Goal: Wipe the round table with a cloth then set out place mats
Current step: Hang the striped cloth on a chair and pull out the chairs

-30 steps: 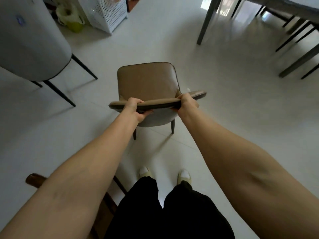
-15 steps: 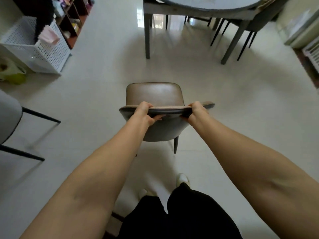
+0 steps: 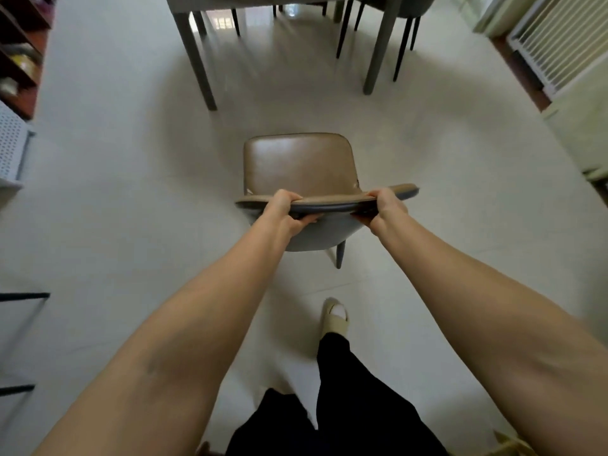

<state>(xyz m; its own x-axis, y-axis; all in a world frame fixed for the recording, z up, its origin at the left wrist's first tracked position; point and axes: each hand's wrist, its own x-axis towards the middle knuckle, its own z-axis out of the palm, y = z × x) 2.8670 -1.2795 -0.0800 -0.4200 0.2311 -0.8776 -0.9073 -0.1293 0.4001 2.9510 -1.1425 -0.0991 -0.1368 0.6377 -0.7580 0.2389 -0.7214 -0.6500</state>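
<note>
Pale glossy floor tiles (image 3: 115, 199) are spread throughout, daylight reflected near the grey table legs (image 3: 197, 64). A dark wooden shelf unit (image 3: 19, 54) is seen left, white slatted panel (image 3: 556, 41) right.

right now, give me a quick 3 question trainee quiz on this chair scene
1. True or false: both hands grip the top edge of the chair's backrest.
2. What stands ahead of the brown chair? A) a table B) a sofa C) a bed
3. Fill in: the chair's seat faces ___ the person.

Key
1. True: the left hand and the right hand each hold the backrest.
2. A, the table.
3. away from
</note>
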